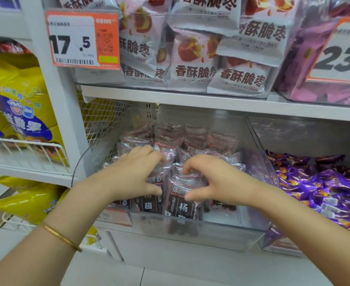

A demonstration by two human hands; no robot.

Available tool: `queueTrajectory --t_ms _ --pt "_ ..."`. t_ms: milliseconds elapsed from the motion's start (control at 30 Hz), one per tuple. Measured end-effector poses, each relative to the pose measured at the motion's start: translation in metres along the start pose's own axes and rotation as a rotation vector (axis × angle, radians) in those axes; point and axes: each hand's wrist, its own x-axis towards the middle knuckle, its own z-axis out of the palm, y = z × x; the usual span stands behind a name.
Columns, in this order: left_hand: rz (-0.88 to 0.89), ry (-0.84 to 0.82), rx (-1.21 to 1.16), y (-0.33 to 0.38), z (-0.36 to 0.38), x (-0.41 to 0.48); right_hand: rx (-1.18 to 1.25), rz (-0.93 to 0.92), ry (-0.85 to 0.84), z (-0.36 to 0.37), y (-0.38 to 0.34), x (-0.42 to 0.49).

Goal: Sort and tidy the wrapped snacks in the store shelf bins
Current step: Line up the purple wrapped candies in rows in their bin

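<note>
A person's left hand (138, 174) and right hand (209, 182), fingers curled & clamped on upright dark plum packets (180, 203) at the front of the clear bin (190, 230), risk toppling neighbouring rows if squeezed w/ uneven pressure.

One head-worn camera looks forward and down, close to the shelves. The clear bin (190, 230) lies just beneath the fingers (147, 153), mid-frame.
</note>
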Motion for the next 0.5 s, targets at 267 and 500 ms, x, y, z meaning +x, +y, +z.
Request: queueTrajectory --t_ms 267,500 --pt "0.273 -0.069 -0.069 0.027 0.002 -0.042 -0.182 0.08 -0.099 0.004 -0.024 -0.063" --pt "0.325 -0.009 0.064 0.019 0.018 -0.038 -0.212 -0.072 0.117 0.028 -0.006 -0.071"
